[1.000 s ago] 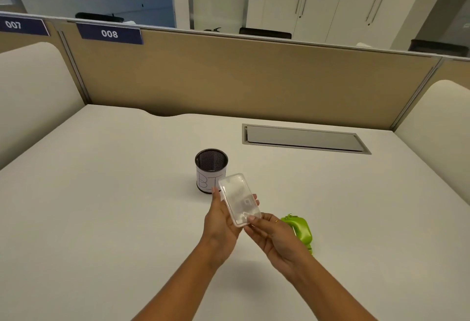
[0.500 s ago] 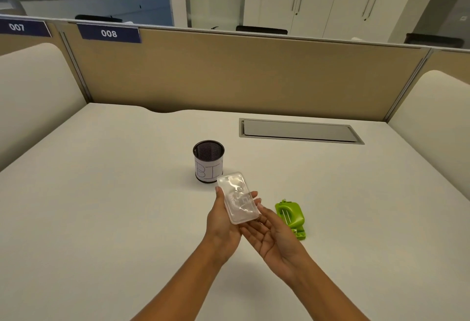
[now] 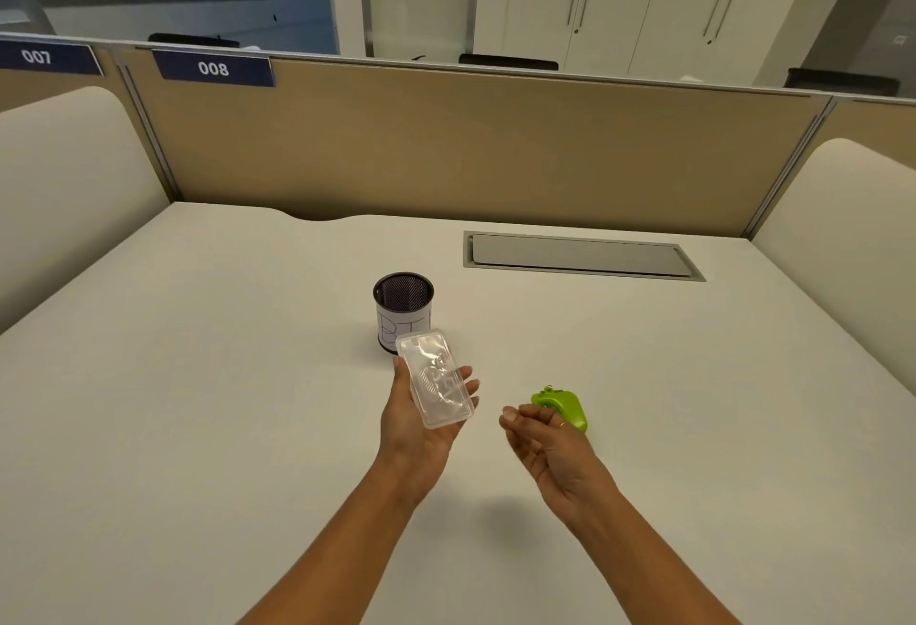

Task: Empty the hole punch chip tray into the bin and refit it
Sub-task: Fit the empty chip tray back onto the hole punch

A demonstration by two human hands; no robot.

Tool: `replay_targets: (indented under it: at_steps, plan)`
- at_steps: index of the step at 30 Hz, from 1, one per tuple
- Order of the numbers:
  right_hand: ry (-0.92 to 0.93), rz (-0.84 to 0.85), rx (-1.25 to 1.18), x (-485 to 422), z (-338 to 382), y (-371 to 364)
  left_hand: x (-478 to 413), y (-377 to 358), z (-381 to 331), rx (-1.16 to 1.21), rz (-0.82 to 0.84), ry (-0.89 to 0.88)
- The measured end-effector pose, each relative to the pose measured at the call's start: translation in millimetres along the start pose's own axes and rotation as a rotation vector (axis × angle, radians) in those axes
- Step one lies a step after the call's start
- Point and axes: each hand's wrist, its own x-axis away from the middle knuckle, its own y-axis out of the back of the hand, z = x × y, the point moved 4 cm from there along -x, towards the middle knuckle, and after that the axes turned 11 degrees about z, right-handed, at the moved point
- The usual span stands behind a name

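While the left hand (image 3: 416, 418) keeps its grip closed around the clear plastic chip tray (image 3: 436, 379), a shallow rounded rectangle held above the smooth pale desk (image 3: 198, 401), the right hand (image 3: 550, 446) hangs beside it with palm up, fingers loosely curled and nothing in them. Just behind the tray stands the bin (image 3: 403, 312), a small black mesh cylinder with a white paper band; its contents cannot be made out. Partly hidden behind the right hand, the glossy green hole punch (image 3: 565, 407) lies on the desk.
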Motion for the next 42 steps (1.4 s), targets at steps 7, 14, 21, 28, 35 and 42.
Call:
replay_targets:
  at_steps: [7,14,21,28,35,42]
  plan:
    - [0.246,-0.359,0.661,-15.5,33.8,46.8,4.3,1.3,4.3,0.017,-0.011,0.043]
    - [0.12,-0.388,0.901,-43.7,26.7,75.0,4.5,3.8,7.0,0.002,-0.009,0.056]
    - [0.079,-0.413,0.867,-50.7,27.4,84.6,4.2,7.5,9.1,0.01,-0.008,0.06]
    - [-0.047,-0.379,0.682,-56.8,21.0,94.2,3.8,10.2,10.0,0.016,-0.014,0.06]
    - [-0.049,-0.174,0.333,-44.9,21.5,71.4,1.5,12.5,12.6,0.016,-0.025,0.076]
    - [0.0,0.144,0.228,-18.0,34.4,1.5,-3.4,12.6,16.2,0.032,0.023,0.104]
